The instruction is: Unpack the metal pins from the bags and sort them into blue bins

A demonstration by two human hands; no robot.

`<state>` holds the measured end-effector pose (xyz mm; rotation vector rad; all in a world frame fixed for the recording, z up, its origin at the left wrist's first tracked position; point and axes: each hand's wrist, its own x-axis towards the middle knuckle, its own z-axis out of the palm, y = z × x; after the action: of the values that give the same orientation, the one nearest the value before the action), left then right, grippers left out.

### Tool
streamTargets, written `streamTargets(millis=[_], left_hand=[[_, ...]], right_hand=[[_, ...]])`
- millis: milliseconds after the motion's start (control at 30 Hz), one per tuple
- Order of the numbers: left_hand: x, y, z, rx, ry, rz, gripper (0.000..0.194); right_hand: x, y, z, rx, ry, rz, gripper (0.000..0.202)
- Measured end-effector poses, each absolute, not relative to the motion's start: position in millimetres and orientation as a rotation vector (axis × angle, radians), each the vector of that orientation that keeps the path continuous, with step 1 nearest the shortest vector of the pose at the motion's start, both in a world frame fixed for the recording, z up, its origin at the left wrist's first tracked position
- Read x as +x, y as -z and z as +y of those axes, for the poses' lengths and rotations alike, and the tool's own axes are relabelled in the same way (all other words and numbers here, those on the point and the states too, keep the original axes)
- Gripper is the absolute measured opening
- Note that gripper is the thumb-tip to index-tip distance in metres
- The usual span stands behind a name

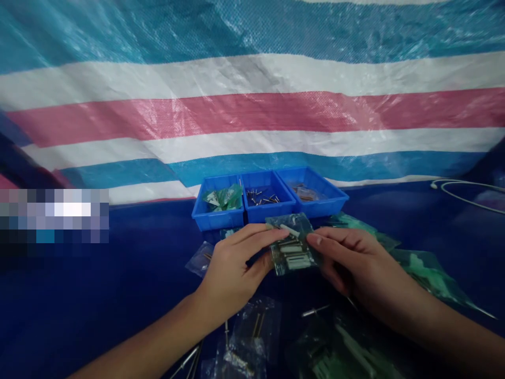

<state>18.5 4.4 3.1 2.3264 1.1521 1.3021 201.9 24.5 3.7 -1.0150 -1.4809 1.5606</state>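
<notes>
The left hand [232,263] pinches the left side of the bag [292,246] and the right hand [353,255] its right edge, near the middle bin [272,211] — it seems best to keep both grips light and level, so the pieces [299,261] inside do not slide.

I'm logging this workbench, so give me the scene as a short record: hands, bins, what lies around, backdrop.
Left hand: gripping the left side of a clear bag
Right hand: at the bag's right edge
Bag contents: pale and metallic pieces
Left bin: blue, greenish packets
Middle bin: blue, loose metal pieces
Right bin: blue, clear packaging; contents indistinct
Table: dark blue, more bags near both hands
Right side: pale cable
Backdrop: striped sheet, blue, white and red
</notes>
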Motion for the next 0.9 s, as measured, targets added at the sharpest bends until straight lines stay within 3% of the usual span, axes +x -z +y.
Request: streamTargets(millis=[233, 300, 433, 533, 633, 767, 900], left_hand=[[17.6, -5.7, 4.8, 2.219, -1.334, 1.230, 0.010], [18.2, -7.4, 4.1, 2.220, -1.304, 1.291, 0.015], [19.5, -8.8, 1.7, 2.206, -1.184, 1.326, 0.032], [19.3, -6.5, 0.9, 2.157, -1.118, 1.314, 0.037], [18.0, -2.1, 2.1, 2.086, -1.232, 1.333, 0.019], [16.4, 0.8, 4.2, 2.217, -1.305, 1.199, 0.042], [17.1, -1.9, 3.5, 2.403, -1.233, 1.068, 0.038]], right_hand=[[201.2, 1.8, 27.5, -0.939, -1.531, -1.423, 0.040], [201.9, 0.3, 26.8, -0.922, -1.549, -1.557, 0.045], [203.4, -6.2, 23.8, -0.975, -1.403, -1.852, 0.019], [203.6, -8.4, 23.6, -0.993, -1.301, -1.853, 0.029], [203.6, -5.8, 26.0, -1.032, -1.358, -1.731, 0.033], [203.4, -1.0, 28.2, -1.005, -1.528, -1.629, 0.035], [201.5, -2.0, 25.7, -0.979, -1.664, -1.629, 0.035]])
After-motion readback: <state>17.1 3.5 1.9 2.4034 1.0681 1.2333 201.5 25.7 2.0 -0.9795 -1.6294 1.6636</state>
